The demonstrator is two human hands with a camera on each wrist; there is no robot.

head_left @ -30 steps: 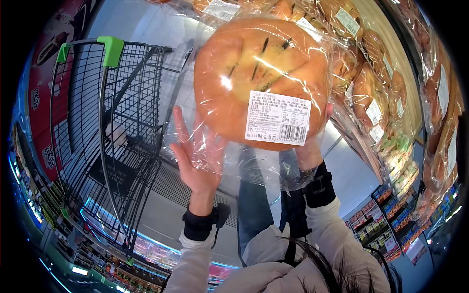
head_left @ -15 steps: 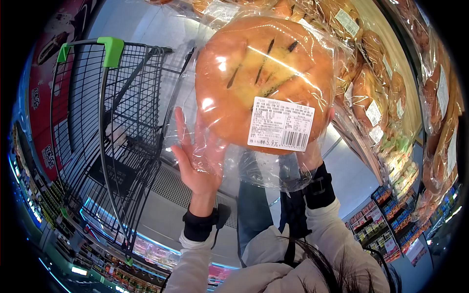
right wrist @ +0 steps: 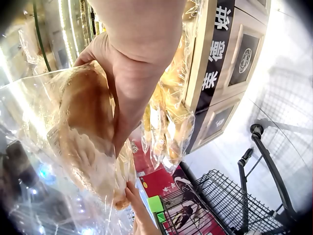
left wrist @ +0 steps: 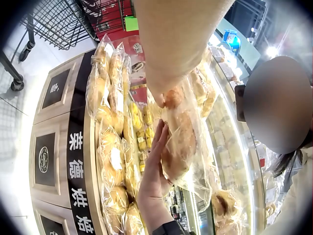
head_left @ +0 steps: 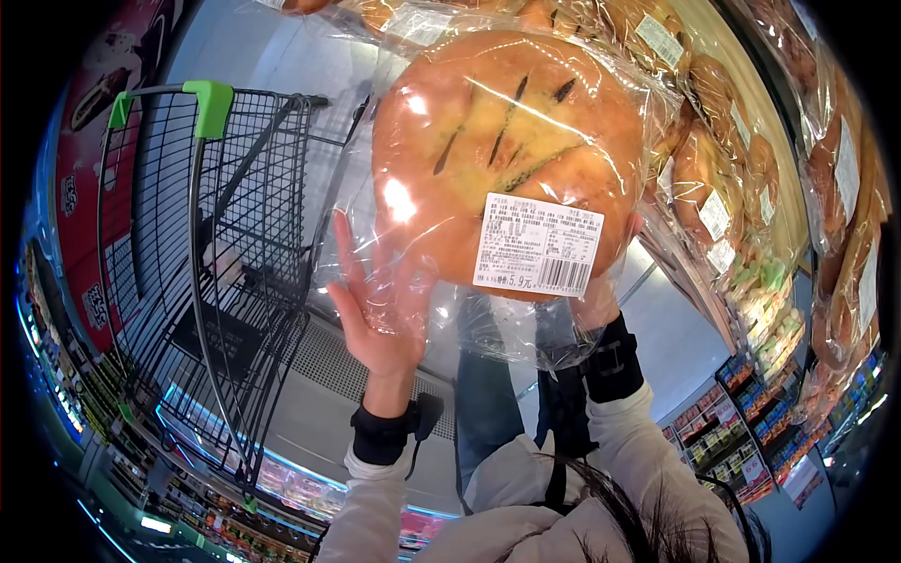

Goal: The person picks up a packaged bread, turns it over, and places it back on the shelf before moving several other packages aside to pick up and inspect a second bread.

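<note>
A large round flatbread [head_left: 497,141] sits in a clear plastic bag with a white price label [head_left: 540,244], held up in front of me. My right hand [head_left: 593,298] is under its lower right part, mostly hidden, with the thumb hooked over the rim. In the right wrist view that hand [right wrist: 127,88] lies against the bread [right wrist: 83,127]. My left hand [head_left: 375,310] has straight, spread fingers and touches the loose bag film at the lower left. In the left wrist view the bread [left wrist: 181,142] stands before stacked loaves.
A black wire shopping cart [head_left: 235,235] with green handle corners [head_left: 211,94] stands to the left. Shelves of bagged breads [head_left: 723,188] run along the right. The wooden display stand [left wrist: 78,171] carries a black band with characters. Grey floor lies below.
The bread has turned slightly in the right hand, and its label has shifted right and down. The left hand stays spread against the bag film.
</note>
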